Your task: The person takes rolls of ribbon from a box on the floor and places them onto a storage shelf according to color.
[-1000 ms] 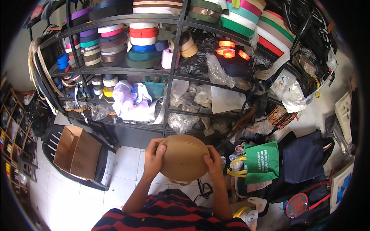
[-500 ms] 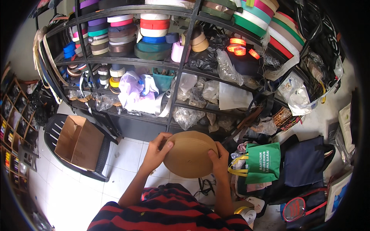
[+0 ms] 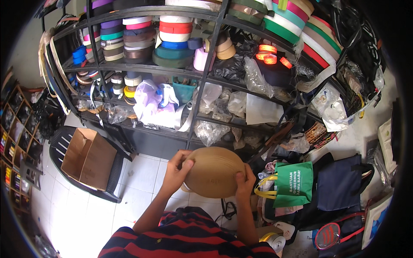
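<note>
- Presently, the fingers of the left hand (image 3: 177, 168) and the right hand (image 3: 245, 182) gripped the tan strap roll (image 3: 215, 172), above the tiled floor (image 3: 143, 173).
- It looked almost fully wound; perhaps one loose end (image 3: 185, 188) hung free, poorly visible.

Tan roll (image 3: 215, 172) turned a bit: loose strip (image 3: 185, 188) now shows lower L, vs btm 1 s ago.

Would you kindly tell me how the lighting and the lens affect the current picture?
Head view, lower left: the floor tiles burn out to white; head view, top: the shelf rack looks bowed; head view, centre: the tan roll between left hand and right hand shows no strong glare, its faint marks soft; head view, corners: black.
</note>
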The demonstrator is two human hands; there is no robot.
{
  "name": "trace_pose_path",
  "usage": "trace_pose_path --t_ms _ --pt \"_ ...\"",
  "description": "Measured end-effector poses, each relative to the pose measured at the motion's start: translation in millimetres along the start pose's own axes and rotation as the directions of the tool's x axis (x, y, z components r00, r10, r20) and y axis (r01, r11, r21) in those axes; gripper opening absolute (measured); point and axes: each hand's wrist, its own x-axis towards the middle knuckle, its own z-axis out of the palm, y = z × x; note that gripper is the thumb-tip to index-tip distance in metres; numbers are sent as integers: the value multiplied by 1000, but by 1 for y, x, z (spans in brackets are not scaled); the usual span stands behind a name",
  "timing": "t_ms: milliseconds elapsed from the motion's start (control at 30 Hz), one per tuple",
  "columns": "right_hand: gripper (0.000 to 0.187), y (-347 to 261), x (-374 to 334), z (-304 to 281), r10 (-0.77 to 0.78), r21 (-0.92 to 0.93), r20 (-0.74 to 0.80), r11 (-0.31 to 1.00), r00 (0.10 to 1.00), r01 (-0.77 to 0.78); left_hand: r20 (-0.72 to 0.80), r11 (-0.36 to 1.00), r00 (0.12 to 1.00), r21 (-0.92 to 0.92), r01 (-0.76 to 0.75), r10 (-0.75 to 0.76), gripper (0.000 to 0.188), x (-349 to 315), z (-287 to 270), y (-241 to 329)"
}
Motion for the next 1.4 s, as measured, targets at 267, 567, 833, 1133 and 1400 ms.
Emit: trace_pose_path --t_ms 267,567,833,1133,1400 --pt "39 22 -26 46 293 560 -278 823 915 -94 -407 979 903 -194 64 -140 42 -22 39 -22" --pt "41 17 -7 5 141 173 311 964 940 -202 -248 994 967 -104 39 -64 33 -18 -13 -15" --pt "42 -14 16 10 295 -171 473 955 830 -242 55 998 998 56 -9 6 33 -28 -15 -2" --pt "40 11 -3 35 184 336 203 909 962 -245 -290 999 957 32 20 -10 33 -32 -18 -5" --pt "50 -14 20 29 161 49 462 977 872 -206 -144 991 988 115 70 -53 32 -21 -31 3"
